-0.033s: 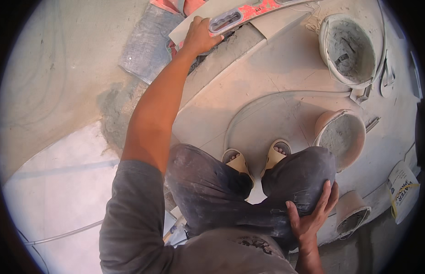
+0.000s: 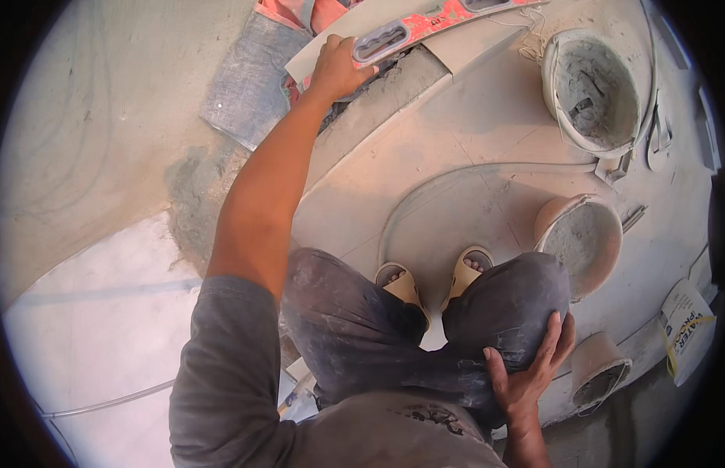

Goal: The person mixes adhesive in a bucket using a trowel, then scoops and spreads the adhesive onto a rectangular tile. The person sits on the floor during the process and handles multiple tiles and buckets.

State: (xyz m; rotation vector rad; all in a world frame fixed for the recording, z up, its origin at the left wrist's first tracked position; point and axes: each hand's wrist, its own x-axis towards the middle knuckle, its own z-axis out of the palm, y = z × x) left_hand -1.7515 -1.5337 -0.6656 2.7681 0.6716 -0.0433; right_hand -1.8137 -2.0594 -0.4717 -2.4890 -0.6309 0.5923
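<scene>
My left hand [image 2: 339,72] reaches out to the far side and wraps round the end of a red spirit level [image 2: 436,21] with grey-rimmed grip holes. The level lies along a pale tile [image 2: 475,48] set on a low ledge. Rough grey mortar [image 2: 394,84] shows in a gap beside my left hand, under the tile's edge. My right hand [image 2: 530,370] rests on my right knee, its fingers apart, holding nothing. What lies under my left palm is hidden.
On the right stand a large bucket of grey mortar [image 2: 553,97], a second mortar bucket [image 2: 543,226] and a smaller bucket [image 2: 592,355]. A hose [image 2: 448,173] curves across the tiled floor. A grey sack [image 2: 249,82] lies at the far left, a white bag [image 2: 684,320] at right.
</scene>
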